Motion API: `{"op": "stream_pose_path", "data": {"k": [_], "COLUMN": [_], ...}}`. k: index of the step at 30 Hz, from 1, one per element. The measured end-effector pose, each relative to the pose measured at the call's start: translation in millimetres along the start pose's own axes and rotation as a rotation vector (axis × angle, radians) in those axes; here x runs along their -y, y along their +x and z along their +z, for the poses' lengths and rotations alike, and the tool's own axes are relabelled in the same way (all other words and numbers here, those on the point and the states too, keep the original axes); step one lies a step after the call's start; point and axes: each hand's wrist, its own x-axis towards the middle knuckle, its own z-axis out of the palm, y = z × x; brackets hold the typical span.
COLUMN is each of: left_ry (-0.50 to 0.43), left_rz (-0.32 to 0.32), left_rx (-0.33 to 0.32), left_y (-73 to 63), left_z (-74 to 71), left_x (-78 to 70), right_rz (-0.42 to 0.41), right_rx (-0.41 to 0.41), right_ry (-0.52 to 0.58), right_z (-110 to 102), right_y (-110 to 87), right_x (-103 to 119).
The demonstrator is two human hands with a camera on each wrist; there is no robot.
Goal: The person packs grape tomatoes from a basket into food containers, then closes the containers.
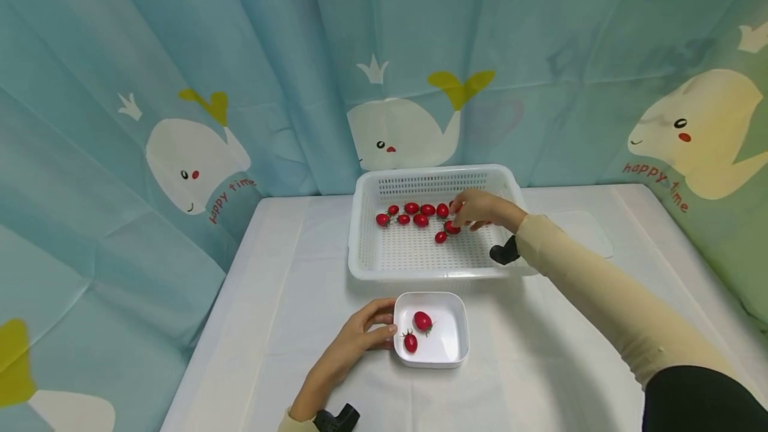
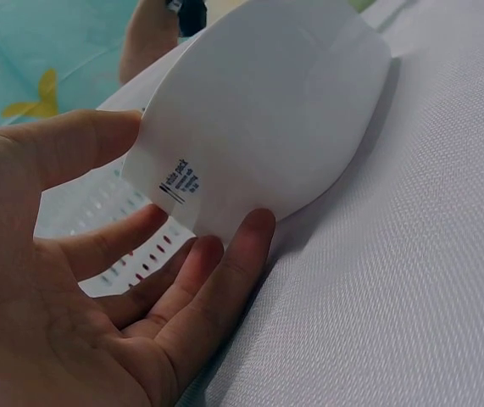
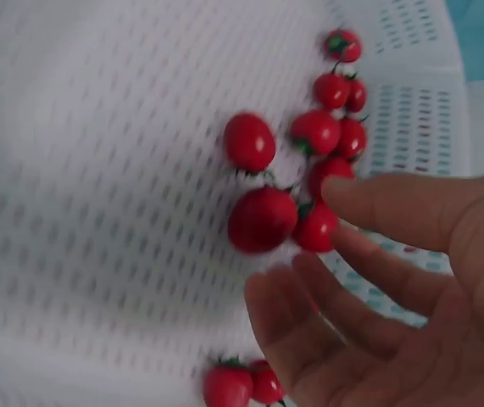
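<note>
My left hand [image 1: 363,329] holds the left side of a small white square container [image 1: 447,345], thumb and fingertips against its wall. In the left wrist view the container's outer wall [image 2: 267,110] carries small dark print. Two cherry tomatoes, one [image 1: 423,321] above the other [image 1: 411,342], lie inside it. My right hand [image 1: 480,209] reaches into a white perforated basket [image 1: 396,255] over its right part. Seen from the right wrist, thumb and fingers stand apart close to a cherry tomato [image 3: 316,227]; any contact is unclear. Several more red cherry tomatoes [image 1: 421,220] lie around.
A pale, flat, lid-like piece [image 1: 582,232] lies right of the basket on the white tablecloth [image 1: 312,272]. The basket stands behind the small container. A blue-green curtain [image 1: 282,52] with whale prints hangs close behind the table.
</note>
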Motion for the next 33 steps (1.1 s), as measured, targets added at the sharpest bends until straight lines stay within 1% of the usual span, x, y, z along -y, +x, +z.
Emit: {"op": "stream_pose_path", "data": {"k": [4, 6, 11, 17, 21, 27, 33], "left_ry": [-0.005, -0.004, -0.005, -0.002, 0.004, 0.002, 0.002], "left_rz": [0.003, 0.006, 0.012, 0.014, 0.008, 0.003, 0.003], "left_rx": [0.0, 0.0, -0.001, 0.001, -0.002, 0.0, -0.001], "left_y": [-0.7, -0.6, -0.2, 0.0, 0.0, -1.0, -1.0], "left_z": [0.3, 0.8, 0.8, 0.1, -0.3, -0.1, -0.9], "left_x": [-0.2, 0.3, 1.0, 1.2, 1.4, 0.9, 1.0], "right_rz": [-0.042, -0.082, -0.169, -0.228, -0.283, -0.316, -0.405], "right_rx": [0.012, 0.015, 0.014, 0.034, 0.044, 0.042, 0.033], "right_ry": [-0.182, -0.275, -0.437, -0.539, -0.642, -0.761, -0.914], "right_z": [1.5, 2.5, 6.1, 5.4, 3.2, 3.7, 7.1], "right_y": [4.6, 6.5, 11.0, 16.1, 21.4, 25.8, 27.8], "right_x": [1.2, -0.1, -6.0, -10.4, -14.0, -17.8, -18.0]}}
